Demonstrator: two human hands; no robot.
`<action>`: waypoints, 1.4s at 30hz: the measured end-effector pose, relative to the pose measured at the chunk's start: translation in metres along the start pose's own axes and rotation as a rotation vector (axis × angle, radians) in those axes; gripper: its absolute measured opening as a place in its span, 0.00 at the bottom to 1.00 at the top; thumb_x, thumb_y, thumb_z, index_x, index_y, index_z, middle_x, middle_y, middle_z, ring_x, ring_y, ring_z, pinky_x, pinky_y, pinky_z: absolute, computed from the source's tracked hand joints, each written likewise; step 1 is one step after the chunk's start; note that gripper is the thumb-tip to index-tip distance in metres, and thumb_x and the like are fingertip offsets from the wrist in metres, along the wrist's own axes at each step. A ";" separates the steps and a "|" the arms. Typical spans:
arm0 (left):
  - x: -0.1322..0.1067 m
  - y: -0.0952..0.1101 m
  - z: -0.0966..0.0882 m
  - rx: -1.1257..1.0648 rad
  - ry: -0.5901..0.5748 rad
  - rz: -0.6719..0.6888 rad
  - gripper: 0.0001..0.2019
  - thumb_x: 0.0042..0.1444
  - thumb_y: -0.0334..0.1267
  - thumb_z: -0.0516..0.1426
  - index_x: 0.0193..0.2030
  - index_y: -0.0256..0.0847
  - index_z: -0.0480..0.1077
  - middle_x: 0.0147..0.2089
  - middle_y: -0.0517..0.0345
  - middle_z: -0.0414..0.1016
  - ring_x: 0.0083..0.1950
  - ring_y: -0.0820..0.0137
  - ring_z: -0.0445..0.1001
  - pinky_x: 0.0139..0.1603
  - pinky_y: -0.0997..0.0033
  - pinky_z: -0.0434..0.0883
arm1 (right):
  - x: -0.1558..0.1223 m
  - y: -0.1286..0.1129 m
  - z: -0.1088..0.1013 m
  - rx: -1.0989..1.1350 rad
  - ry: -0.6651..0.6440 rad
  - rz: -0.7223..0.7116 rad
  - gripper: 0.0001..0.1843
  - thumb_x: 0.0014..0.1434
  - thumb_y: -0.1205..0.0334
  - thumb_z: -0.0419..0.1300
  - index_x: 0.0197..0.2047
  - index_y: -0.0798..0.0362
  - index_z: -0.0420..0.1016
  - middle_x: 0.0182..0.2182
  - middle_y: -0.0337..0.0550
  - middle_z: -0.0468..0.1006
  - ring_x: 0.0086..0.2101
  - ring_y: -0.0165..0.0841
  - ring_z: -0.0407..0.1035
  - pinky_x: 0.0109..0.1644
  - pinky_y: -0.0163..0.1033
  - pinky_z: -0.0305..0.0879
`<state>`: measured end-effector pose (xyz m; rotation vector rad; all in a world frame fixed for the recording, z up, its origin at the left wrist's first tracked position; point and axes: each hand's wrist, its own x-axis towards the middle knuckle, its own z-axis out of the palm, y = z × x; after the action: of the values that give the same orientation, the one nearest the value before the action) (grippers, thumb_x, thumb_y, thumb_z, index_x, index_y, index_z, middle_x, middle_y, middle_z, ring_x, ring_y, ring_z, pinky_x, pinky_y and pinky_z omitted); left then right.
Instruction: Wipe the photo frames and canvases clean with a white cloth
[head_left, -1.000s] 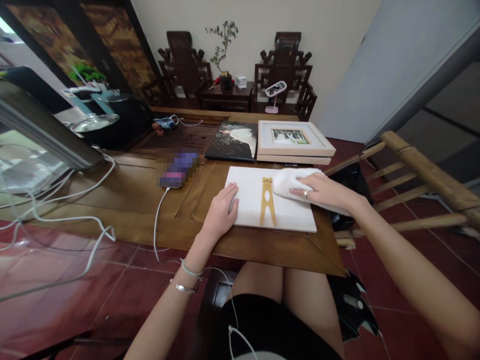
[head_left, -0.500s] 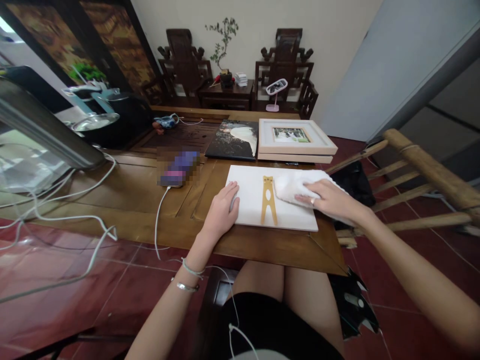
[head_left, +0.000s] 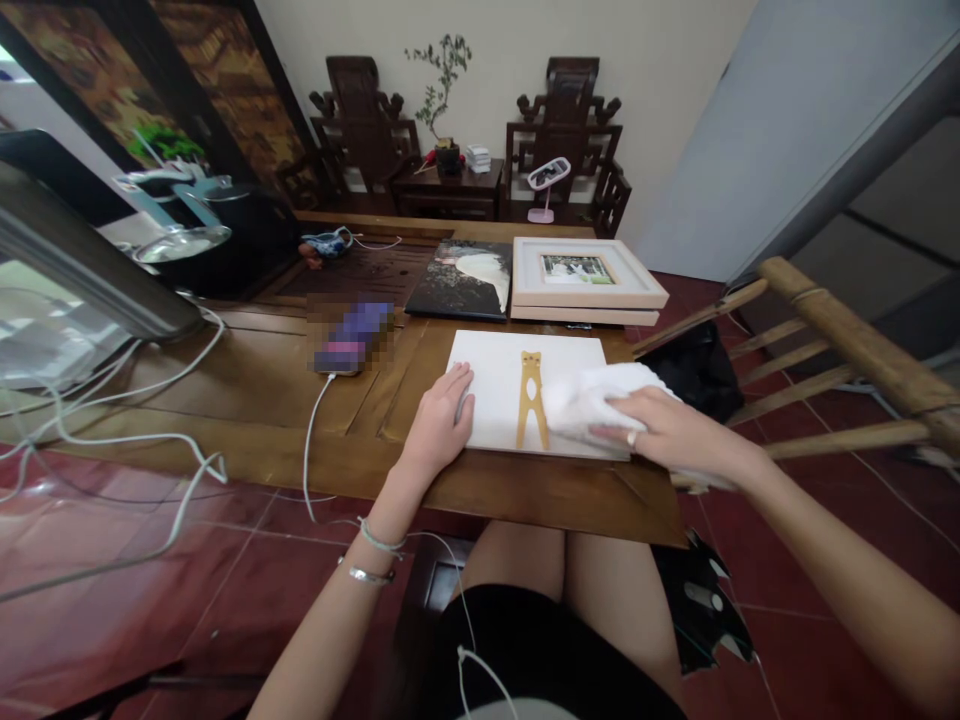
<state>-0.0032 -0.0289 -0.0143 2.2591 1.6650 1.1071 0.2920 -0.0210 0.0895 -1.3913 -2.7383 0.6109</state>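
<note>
A white rectangular board (head_left: 491, 400) lies flat near the front edge of the wooden table. On its middle is a tan, long-legged, bear-shaped piece (head_left: 532, 400) with an oval gap; whether it is loose or part of the board I cannot tell. My left hand (head_left: 439, 415) rests on the board's left edge, fingers stretched out. In my right hand (head_left: 660, 425) is a bunched white cloth (head_left: 596, 395), pressed against the right part of the board and covering its right edge.
Behind the board lie a dark photo panel (head_left: 461, 280) and stacked pale picture frames (head_left: 589, 300). A blurred-out phone (head_left: 352, 338) with a white cable sits to the left. A bamboo chair (head_left: 847, 360) stands at the right; pots and cables crowd the far left.
My right hand has slid the white cloth a little towards me and to the right across the board. My left hand stays at the board's left edge.
</note>
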 end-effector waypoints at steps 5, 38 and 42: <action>0.000 -0.001 0.000 -0.018 0.006 0.008 0.18 0.61 0.31 0.49 0.56 0.34 0.67 0.61 0.40 0.68 0.65 0.57 0.64 0.64 0.48 0.63 | 0.062 0.028 -0.016 -0.016 0.129 0.003 0.22 0.62 0.43 0.48 0.32 0.52 0.72 0.37 0.50 0.76 0.40 0.45 0.68 0.45 0.45 0.60; 0.000 -0.002 0.000 -0.013 0.005 0.011 0.17 0.61 0.31 0.49 0.56 0.33 0.67 0.61 0.40 0.68 0.65 0.57 0.64 0.65 0.49 0.63 | 0.078 0.010 -0.012 0.120 0.232 0.085 0.20 0.63 0.47 0.49 0.34 0.52 0.72 0.40 0.51 0.78 0.41 0.45 0.69 0.46 0.44 0.60; 0.000 -0.003 0.000 -0.010 -0.002 0.017 0.18 0.62 0.32 0.49 0.56 0.30 0.67 0.61 0.37 0.67 0.65 0.57 0.64 0.65 0.49 0.62 | 0.097 -0.015 0.004 0.104 0.330 0.017 0.18 0.65 0.53 0.47 0.38 0.54 0.73 0.42 0.52 0.78 0.43 0.44 0.69 0.48 0.43 0.60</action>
<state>-0.0056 -0.0282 -0.0154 2.2716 1.6386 1.1145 0.2211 0.0454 0.0751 -1.3549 -2.4061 0.4672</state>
